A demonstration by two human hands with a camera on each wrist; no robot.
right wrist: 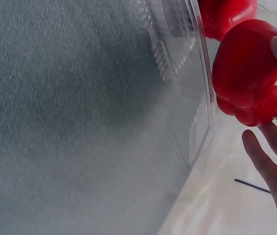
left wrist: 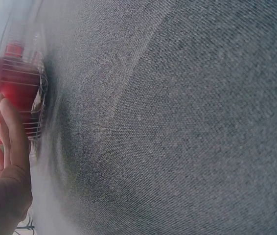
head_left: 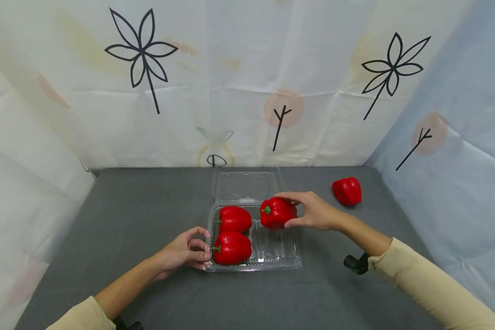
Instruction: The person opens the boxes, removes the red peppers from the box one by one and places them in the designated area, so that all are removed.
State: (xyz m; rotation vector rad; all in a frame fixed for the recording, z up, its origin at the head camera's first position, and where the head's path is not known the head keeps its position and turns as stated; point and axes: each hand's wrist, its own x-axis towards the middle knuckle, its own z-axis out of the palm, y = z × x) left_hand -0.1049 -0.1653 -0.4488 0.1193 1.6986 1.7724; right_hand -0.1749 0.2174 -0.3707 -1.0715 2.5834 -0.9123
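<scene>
A clear plastic clamshell container [head_left: 272,263] lies with its lid [head_left: 247,184] folded back. Two red bell peppers fill its left side, the rear pepper [head_left: 235,219] behind the front pepper [head_left: 233,249], green stems facing left. My left hand [head_left: 185,252] pinches the container's left rim, thumb and fingers on either side of the wall. Between thumb and fingers, my right hand [head_left: 311,211] holds a third bell pepper [head_left: 277,213] over the rear right part of the container. In the right wrist view this held pepper [right wrist: 251,73] shows above the rim.
Another red bell pepper [head_left: 347,191] stands at the back right of the grey table [head_left: 156,197]. White patterned cloth [head_left: 239,68] hangs behind the table and along both sides.
</scene>
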